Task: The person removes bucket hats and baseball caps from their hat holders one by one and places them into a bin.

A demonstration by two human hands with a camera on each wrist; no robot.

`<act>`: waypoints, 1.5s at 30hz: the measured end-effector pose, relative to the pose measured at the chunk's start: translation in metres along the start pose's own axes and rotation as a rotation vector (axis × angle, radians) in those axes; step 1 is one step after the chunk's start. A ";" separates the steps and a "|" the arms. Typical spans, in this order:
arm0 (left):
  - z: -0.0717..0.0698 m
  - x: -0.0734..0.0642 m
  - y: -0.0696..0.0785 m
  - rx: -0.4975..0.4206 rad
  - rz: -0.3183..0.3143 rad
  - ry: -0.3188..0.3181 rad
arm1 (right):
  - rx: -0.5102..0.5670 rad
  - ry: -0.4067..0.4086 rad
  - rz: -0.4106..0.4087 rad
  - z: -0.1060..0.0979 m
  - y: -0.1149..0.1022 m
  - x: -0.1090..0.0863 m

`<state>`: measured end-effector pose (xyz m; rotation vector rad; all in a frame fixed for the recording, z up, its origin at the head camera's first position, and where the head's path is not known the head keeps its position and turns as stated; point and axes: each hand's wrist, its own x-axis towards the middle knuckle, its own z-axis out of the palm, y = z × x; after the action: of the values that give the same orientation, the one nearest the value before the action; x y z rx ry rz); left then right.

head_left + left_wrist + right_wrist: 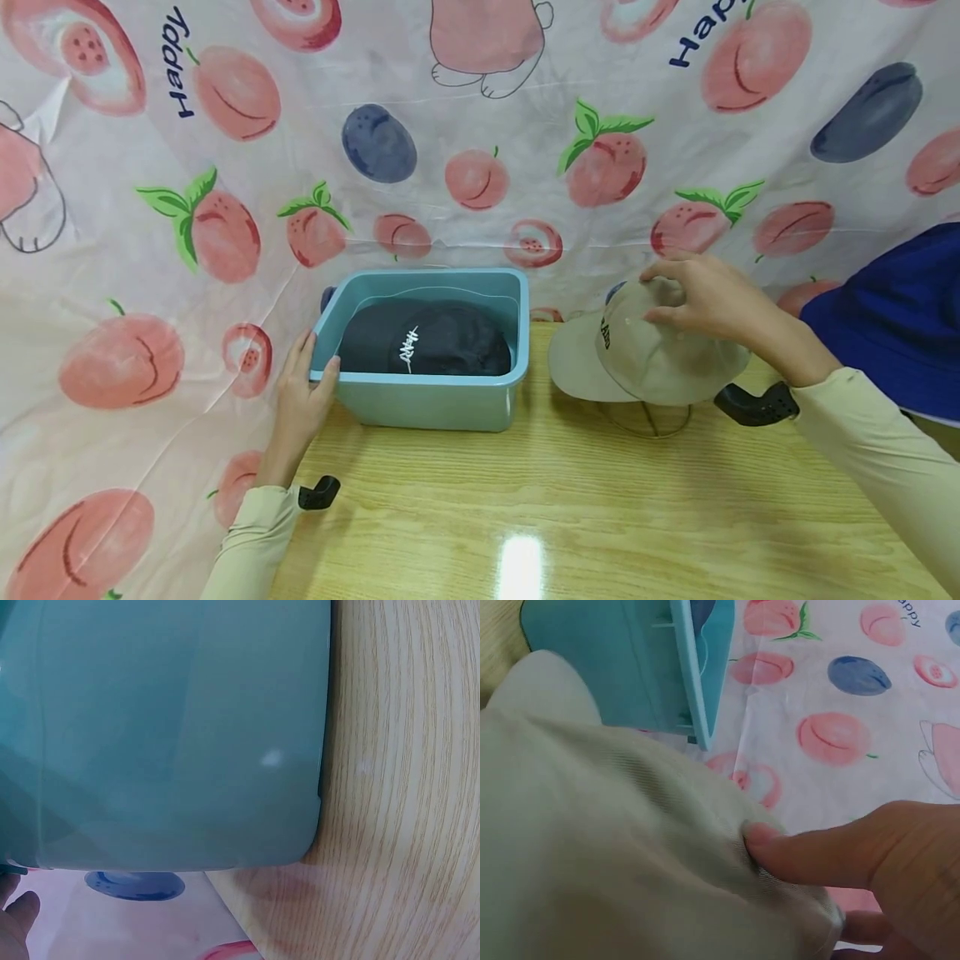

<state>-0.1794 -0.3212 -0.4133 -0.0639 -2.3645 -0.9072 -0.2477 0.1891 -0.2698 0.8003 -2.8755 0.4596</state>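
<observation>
In the head view, a beige baseball cap [678, 367] sits over a thin wire stand [652, 421], its brim toward the bin. My right hand [712, 304] pinches the crown near the top. The thumb [780, 851] presses creases into the fabric in the right wrist view; the other fingers are mostly hidden behind it. A light-blue plastic bin [427, 404] holds a black cap [450, 337] with white lettering. At the bin's front left corner rests my left hand [300, 396], its fairly straight fingers along the left rim and thumb by the front rim.
A dark blue hat [900, 321] is at the right edge, beyond my right forearm. The wooden table [465, 500] carries the bin and stand. Behind and to the left hangs a fruit-printed cloth [480, 100], close to the bin's back.
</observation>
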 end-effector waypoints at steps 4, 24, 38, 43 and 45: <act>-0.001 0.002 0.002 0.006 -0.013 -0.014 | -0.001 0.040 0.015 0.000 0.004 -0.001; 0.003 0.001 -0.002 -0.022 0.000 -0.020 | 0.036 0.227 -0.023 0.008 0.016 0.006; 0.002 0.000 -0.003 -0.033 -0.001 -0.010 | 0.113 0.197 -0.024 0.003 0.017 0.007; 0.001 -0.001 -0.002 -0.037 0.004 0.003 | 0.150 0.147 0.009 -0.002 0.015 0.007; 0.000 -0.001 -0.002 -0.036 0.006 0.005 | 0.161 0.133 0.022 -0.004 0.015 0.007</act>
<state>-0.1794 -0.3220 -0.4149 -0.0826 -2.3424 -0.9460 -0.2610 0.1991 -0.2689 0.7307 -2.7540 0.7256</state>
